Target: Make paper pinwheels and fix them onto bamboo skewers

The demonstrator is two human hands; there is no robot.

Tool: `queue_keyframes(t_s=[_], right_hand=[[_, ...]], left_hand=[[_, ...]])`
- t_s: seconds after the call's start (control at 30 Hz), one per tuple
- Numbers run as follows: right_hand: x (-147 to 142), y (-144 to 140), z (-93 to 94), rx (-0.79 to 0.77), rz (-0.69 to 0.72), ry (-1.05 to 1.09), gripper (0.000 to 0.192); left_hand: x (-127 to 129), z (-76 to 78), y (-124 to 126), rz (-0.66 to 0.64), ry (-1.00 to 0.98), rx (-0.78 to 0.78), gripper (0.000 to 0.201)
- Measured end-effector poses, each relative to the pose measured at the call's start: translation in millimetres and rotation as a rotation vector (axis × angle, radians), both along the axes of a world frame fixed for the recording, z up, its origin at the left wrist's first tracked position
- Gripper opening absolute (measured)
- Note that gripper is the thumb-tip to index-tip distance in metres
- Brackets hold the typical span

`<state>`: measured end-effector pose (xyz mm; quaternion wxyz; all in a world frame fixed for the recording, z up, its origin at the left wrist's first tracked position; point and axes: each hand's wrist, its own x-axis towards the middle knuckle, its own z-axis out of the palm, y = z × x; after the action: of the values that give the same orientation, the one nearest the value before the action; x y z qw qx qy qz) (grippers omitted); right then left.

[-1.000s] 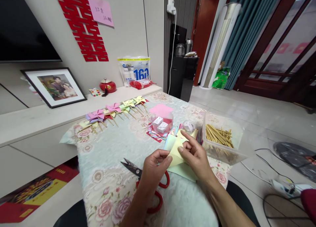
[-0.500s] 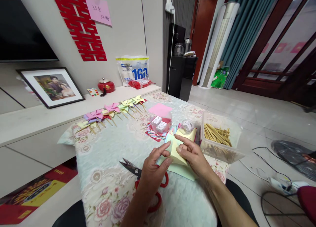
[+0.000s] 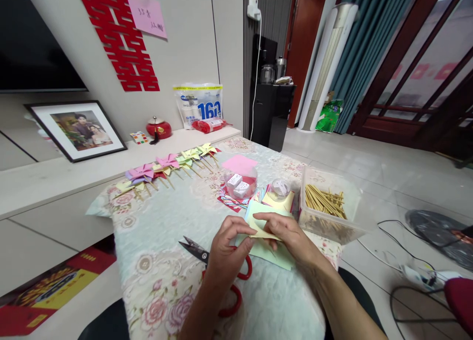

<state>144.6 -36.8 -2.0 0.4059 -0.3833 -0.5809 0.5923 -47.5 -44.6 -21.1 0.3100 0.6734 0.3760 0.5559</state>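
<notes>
Just below the frame's centre, the left hand [image 3: 229, 242] and right hand [image 3: 290, 233] each pinch yellow paper [image 3: 263, 235] in their grip from opposite sides, presumably steadying it; scissors [image 3: 197, 252] lie partly hidden behind the left hand, likely for easy reach.

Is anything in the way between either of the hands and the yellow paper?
Nothing visible: the left hand and right hand both hold the yellow paper directly. The red-handled scissors lie on the tablecloth, partly hidden by the left hand, not in between.
</notes>
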Motion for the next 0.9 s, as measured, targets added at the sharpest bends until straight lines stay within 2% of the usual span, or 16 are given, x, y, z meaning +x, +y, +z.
queue_keyframes(t_s=[0.1,0.13,0.23,0.33,0.53,0.67,0.9], right_hand=[[7,-1,0.1,0.129,-0.05,-0.068,0.056],[9,-1,0.7,0.187,-0.094,-0.096,0.054],[10,-3,4.8,0.367,-0.221,-0.177,0.045],[3,-5,9.1,0.45,-0.226,-0.246,0.042],[-13,-7,3.6,0.451,-0.261,-0.383,0.014],[-14,-8,-2.1,0.467,-0.292,-0.368,0.019],[-14,-7,1.7,0.527,-0.193,-0.335,0.023]], left_hand=[[-1,0.9,1,0.088,-0.092,-0.13,0.001],[-1,1.4,1,0.097,-0.139,-0.19,0.004],[2,2.6,0,0.044,-0.335,-0.409,0.013],[8,2.4,-1,-0.018,-0.487,-0.57,0.02],[13,4.1,-5,-0.085,-0.503,-0.709,0.03],[11,10.8,-9,-0.157,-0.492,-0.737,0.033],[10,16.7,-13,-0.255,-0.605,-0.838,0.038]])
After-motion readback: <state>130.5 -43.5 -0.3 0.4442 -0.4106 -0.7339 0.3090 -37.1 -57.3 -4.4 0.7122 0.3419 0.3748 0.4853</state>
